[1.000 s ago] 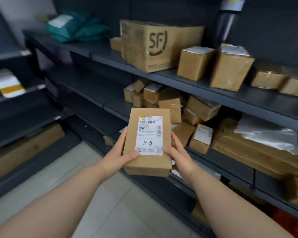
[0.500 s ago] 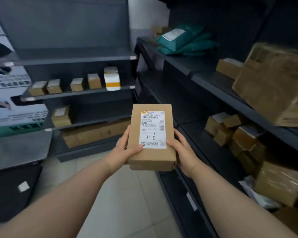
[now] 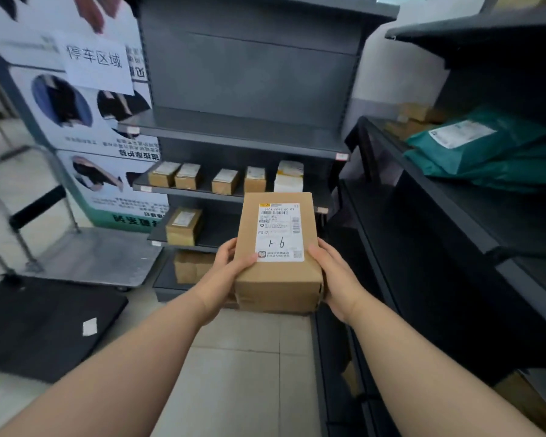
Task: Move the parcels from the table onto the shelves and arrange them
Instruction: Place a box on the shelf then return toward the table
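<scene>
A flat brown cardboard parcel [image 3: 278, 279] with a white shipping label marked "1-6" is held in front of me at chest height. My left hand [image 3: 224, 272] grips its left edge with the thumb on top. My right hand [image 3: 331, 275] grips its right edge. Straight ahead stands a dark grey shelf unit [image 3: 243, 134]. Its middle shelf carries a row of small brown boxes [image 3: 224, 181] and one white box [image 3: 289, 176]. A lower shelf holds a single brown box [image 3: 183, 225].
A second dark shelf unit [image 3: 438, 234] runs along my right, with green mailer bags [image 3: 486, 149] on it. A metal platform trolley [image 3: 85, 257] and a black mat [image 3: 41, 323] lie on the floor at left, before a printed poster [image 3: 85, 99]. Tiled floor lies ahead.
My view has swung left, from the packed right-hand shelves to the shelf unit ahead, which is now closer. Both hands still hold the parcel the same way.
</scene>
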